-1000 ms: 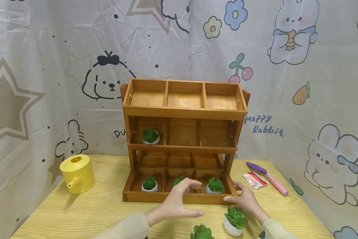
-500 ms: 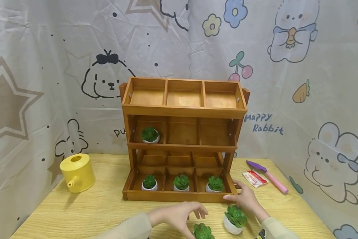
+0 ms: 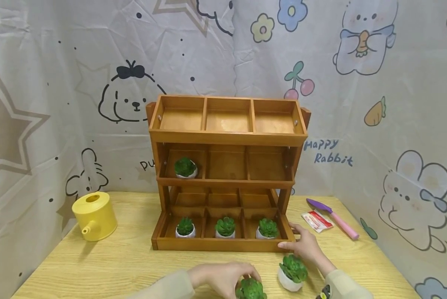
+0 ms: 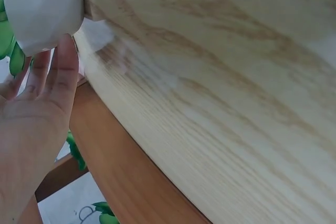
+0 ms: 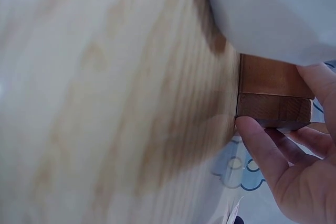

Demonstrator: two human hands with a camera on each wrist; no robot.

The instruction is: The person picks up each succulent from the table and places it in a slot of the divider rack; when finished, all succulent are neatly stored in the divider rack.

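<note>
My left hand (image 3: 222,278) curls its fingers round a potted succulent (image 3: 251,289) at the bottom edge of the head view. In the left wrist view those fingers (image 4: 63,72) lie against its white pot (image 4: 44,9). With the thumb in front and fingers at the side, my right hand (image 3: 306,246) grips the lower right corner of a wooden plant shelf (image 3: 223,246). A second potted succulent (image 3: 292,272) stands on the table just in front of the right hand. Three succulents sit in the lowest front compartments, and another plant (image 3: 186,167) is in the middle tier's left compartment.
A yellow watering can (image 3: 95,216) stands left of the shelf. To the right lie a small trowel (image 3: 333,218) with a purple blade and pink handle, and a red and white packet (image 3: 317,221). A printed cloth (image 3: 223,54) hangs behind the table.
My left hand has moved down from in front of the shelf's middle compartment to the front succulent, and its fingers have closed round it. The right hand stays on the shelf corner.
</note>
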